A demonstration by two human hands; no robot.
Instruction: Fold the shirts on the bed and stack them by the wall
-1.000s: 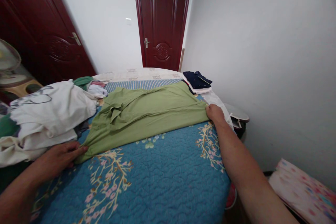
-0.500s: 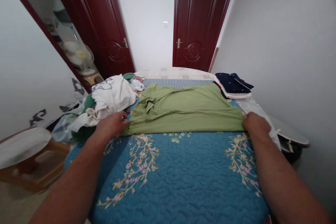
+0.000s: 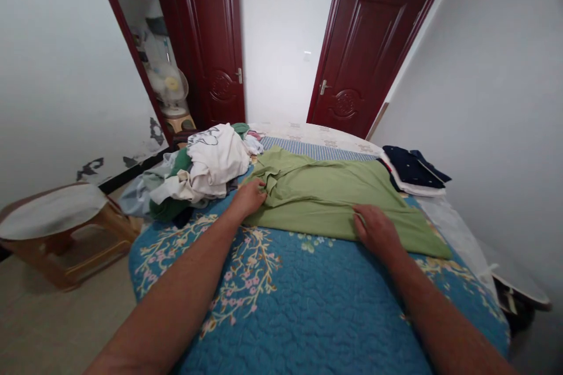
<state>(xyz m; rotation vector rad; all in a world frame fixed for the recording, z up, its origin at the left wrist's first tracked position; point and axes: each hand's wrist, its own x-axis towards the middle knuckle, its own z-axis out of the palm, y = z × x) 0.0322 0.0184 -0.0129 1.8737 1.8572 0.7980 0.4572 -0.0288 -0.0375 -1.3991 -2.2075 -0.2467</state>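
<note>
A green garment (image 3: pixel 334 187) lies folded lengthwise across the blue floral quilt (image 3: pixel 308 304), with creases near its left end. My left hand (image 3: pixel 251 198) is at the garment's left end, its fingers closed on the bunched fabric there. On the garment's front part, right of its middle, rests my right hand (image 3: pixel 373 227). The fingers of that hand are bent and touch the cloth; whether they pinch any of it is not clear.
A heap of white, green and grey clothes (image 3: pixel 215 161) lies at the back left. Folded dark blue and white clothes (image 3: pixel 413 167) sit at the back right. A stool (image 3: pixel 57 211) stands left of the quilt.
My right hand has let go of the garment's right end and moved left onto its front part. My left hand has shifted inward onto the creased end. The view has turned slightly.
</note>
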